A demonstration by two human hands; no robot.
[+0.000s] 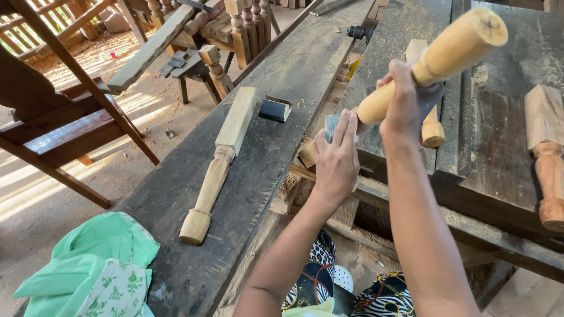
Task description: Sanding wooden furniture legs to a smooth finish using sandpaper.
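My right hand (pixel 406 97) grips a pale turned wooden leg (pixel 446 53) around its round shaft, holding it tilted up toward the upper right. My left hand (pixel 336 157) presses a small folded piece of grey sandpaper (pixel 331 125) against the lower end of that leg. Both hands hover over the gap between two dark workbenches.
A second turned leg (pixel 218 161) lies on the left bench (pixel 282 76), near a dark sanding block (pixel 275 109). A reddish leg (pixel 547 152) and another pale one (pixel 430 126) rest on the right bench (pixel 499 152). Green cloth (pixel 88 270) lies lower left; wooden furniture frames (pixel 59 117) stand at left.
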